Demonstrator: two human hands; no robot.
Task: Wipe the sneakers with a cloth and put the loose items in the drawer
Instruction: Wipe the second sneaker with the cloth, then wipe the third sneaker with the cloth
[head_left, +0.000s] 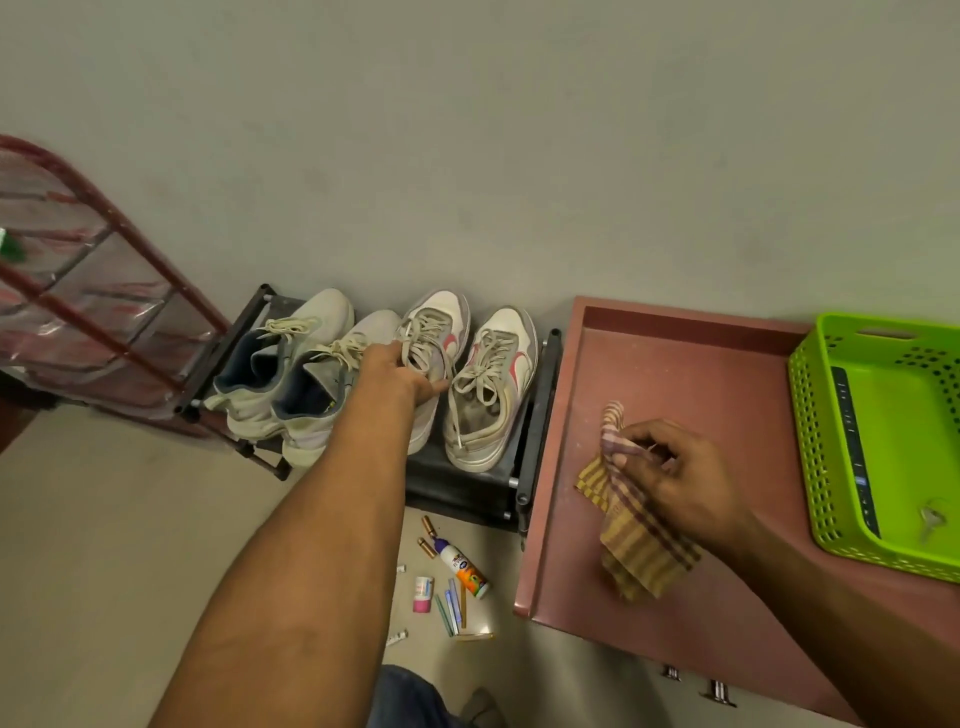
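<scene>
Several sneakers stand in a row on a low black shoe rack against the wall. My left hand reaches over them and grips the tongue and laces of a white sneaker with a pink swoosh. Its mate stands just to the right, and two off-white sneakers sit to the left. My right hand pinches a striped yellow-and-maroon cloth above the pink cabinet top. Loose items lie on the floor below the rack: a glue bottle, batteries, pens and a small pink tube.
A green plastic basket holding a dark remote and a key sits on the cabinet's right side. Metal drawer handles show below the cabinet's front edge. A red-framed rack with clear covers stands at the left.
</scene>
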